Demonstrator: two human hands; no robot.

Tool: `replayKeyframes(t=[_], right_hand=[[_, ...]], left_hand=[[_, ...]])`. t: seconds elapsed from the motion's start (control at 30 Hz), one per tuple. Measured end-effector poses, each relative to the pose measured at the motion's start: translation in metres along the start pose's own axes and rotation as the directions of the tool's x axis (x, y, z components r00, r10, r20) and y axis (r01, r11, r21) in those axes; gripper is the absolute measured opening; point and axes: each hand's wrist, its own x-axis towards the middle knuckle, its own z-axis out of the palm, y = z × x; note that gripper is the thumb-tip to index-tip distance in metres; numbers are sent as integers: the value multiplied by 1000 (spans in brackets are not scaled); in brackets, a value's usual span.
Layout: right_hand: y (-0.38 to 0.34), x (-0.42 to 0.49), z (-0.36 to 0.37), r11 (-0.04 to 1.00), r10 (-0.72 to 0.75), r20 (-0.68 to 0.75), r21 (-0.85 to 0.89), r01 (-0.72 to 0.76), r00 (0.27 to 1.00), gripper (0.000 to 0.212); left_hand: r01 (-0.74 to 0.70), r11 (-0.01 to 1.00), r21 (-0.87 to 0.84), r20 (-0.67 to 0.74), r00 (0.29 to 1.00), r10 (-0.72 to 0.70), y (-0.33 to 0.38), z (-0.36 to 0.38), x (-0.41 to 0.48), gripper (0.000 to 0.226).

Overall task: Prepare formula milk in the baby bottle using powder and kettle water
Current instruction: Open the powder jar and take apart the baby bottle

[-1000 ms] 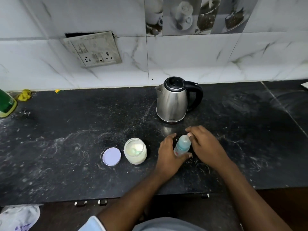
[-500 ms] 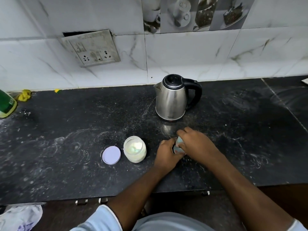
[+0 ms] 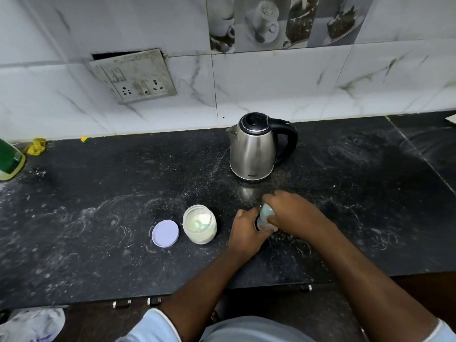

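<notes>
Grips small clear teal-topped plastic baby bottle (image 3: 266, 214) low with left hand (image 3: 244, 232), curls right hand (image 3: 293, 213) round its top.

Gripping baby bottle (image 3: 266, 214) with both hands, close together.
Curling left hand (image 3: 246, 230) round its lower part; clasping its top from above with right hand (image 3: 293, 213); reaching forward with bare forearms, converging at the wrists.
</notes>
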Motion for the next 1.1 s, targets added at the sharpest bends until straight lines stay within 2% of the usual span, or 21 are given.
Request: replayKeyframes(t=[0.1,0.2,0.3,0.37,0.53,0.67,0.7,0.8,0.83,0.93,1.1], right_hand=[[6,-4,-2,989,-111,82,103,103,990,49],[4,-4,0,994,-37,130,108,23,991,70],[3,-1,1,1000,-27,39,16,26,999,46],[4,-4,-4,998,-46,-18,36,47,999,35],[19,-16,-24,965,-86,-220,224,136,972,42],[49,-27,-35,844,81,-326,526,109,942,65],[58,-29,-30,810,134,-348,578,100,928,65],[74,-37,3,687,335,-378,725,51,863,49],[78,-40,19,675,382,-388,737,34,839,42],[87,-46,65,738,408,-439,675,-6,800,27],[94,-44,116,824,382,-434,559,-89,816,17]], left_hand=[[0,1000,13,-1,1000,0,1,0,1,44],[-21,1000,23,-4,1000,21,3,-1,0,48],[-13,999,34,-20,1000,14,5,-1,-1,38],[-17,999,49,-19,1000,18,5,-2,-2,34],[-5,998,62,-49,999,8,8,-2,-3,38],[-1,997,77,-43,999,4,11,-4,-4,38],[2,997,81,-42,999,2,11,-4,-4,38],[20,996,90,-34,999,-17,12,-5,-4,39],[24,995,95,-34,999,-21,11,-5,-4,39],[34,995,97,-37,999,-30,10,-3,-2,40],[60,991,118,-42,998,-55,10,-2,0,46]])
